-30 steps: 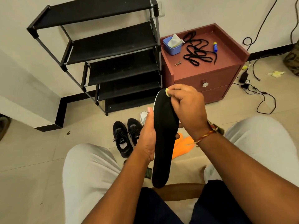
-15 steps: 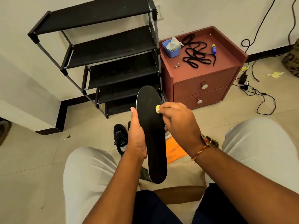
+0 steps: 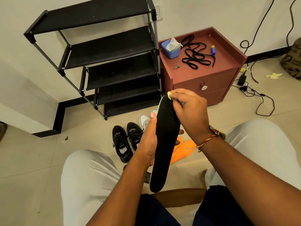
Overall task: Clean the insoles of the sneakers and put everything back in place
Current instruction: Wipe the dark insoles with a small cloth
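Note:
A long black insole [image 3: 164, 144] stands upright between my knees. My left hand [image 3: 147, 141] grips its left edge near the middle, thumb up along the side. My right hand [image 3: 189, 111] pinches a small yellowish wipe [image 3: 169, 95] and presses it on the insole's top end. Two orange insoles [image 3: 182, 148] lie on the floor behind the black one, partly hidden. A pair of black sneakers [image 3: 126, 141] stands on the floor to the left, with a white sneaker [image 3: 145, 119] just beyond them.
A black shoe rack [image 3: 110, 62] stands against the wall. Next to it a maroon nightstand [image 3: 202, 75] carries a blue tub of wipes [image 3: 171, 48], black laces [image 3: 195, 54] and a small blue tube [image 3: 213, 49]. Cables and a charger [image 3: 250, 92] trail on the floor at right.
My right hand slid the wipe from the insole's middle back up to its top end. The insole moved slightly right and tilted.

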`<state>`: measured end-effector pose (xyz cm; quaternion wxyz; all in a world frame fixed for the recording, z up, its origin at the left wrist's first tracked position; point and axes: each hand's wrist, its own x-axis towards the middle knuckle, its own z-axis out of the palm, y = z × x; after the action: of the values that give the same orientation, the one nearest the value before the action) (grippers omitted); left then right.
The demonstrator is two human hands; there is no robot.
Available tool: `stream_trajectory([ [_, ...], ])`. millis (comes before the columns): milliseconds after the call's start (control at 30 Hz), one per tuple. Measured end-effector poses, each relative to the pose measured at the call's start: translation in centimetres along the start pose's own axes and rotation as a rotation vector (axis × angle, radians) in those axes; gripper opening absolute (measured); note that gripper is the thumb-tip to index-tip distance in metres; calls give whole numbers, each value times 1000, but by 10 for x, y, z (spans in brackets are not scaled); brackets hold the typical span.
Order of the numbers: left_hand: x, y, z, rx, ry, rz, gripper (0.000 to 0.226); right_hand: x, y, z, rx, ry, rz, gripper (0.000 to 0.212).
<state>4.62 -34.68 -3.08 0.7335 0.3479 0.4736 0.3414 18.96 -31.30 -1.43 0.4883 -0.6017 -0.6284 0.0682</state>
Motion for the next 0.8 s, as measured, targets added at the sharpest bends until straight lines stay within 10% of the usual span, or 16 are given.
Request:
stream_trajectory([
  [633,5,17,-22,-320,142,53,90,-58,-44,30,106,-327,-152,22],
  [800,1,8,-11,-293,60,64,83,-31,-19,22,-87,-187,-239,21],
])
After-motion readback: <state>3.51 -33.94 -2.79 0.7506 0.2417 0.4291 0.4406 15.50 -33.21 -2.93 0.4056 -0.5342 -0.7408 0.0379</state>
